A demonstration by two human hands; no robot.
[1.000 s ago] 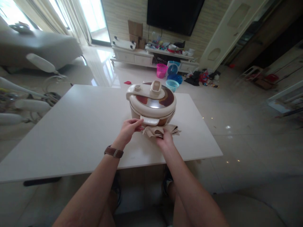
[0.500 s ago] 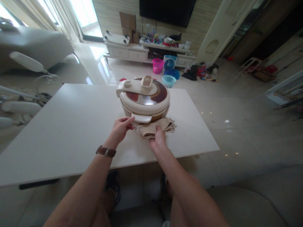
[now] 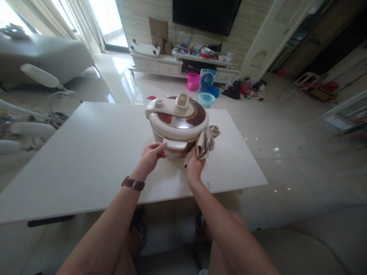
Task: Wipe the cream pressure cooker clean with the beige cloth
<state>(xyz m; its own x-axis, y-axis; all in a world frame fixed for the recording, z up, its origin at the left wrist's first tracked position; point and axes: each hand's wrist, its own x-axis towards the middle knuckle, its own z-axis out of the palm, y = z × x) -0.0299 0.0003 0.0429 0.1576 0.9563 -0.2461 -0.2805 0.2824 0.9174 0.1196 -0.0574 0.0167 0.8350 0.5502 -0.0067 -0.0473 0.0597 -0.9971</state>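
A cream and brown electric pressure cooker point(image 3: 180, 122) stands upright on the white table point(image 3: 109, 152), its lid on. My left hand point(image 3: 153, 154) pinches the left end of the cooker's front side handle point(image 3: 175, 144) between thumb and fingers. A brown watch strap circles that wrist. My right hand point(image 3: 195, 166) grips a bunched beige cloth point(image 3: 205, 145), which lies against the cooker's right front side. Some of the right fingers are hidden behind the cloth and hand. Below the handle a pale label shows on the cooker's body.
Beyond the table, a pink basket point(image 3: 194, 81) and a light blue basket point(image 3: 207, 100) stand on the tiled floor. A white TV cabinet point(image 3: 157, 65) with clutter on top lines the wall. White curved parts of an unclear object point(image 3: 33, 130) reach beside the table's left edge.
My right hand has moved the cloth from in front of the cooker to its right side, and the cloth is now more crumpled. My left hand stays at the handle.
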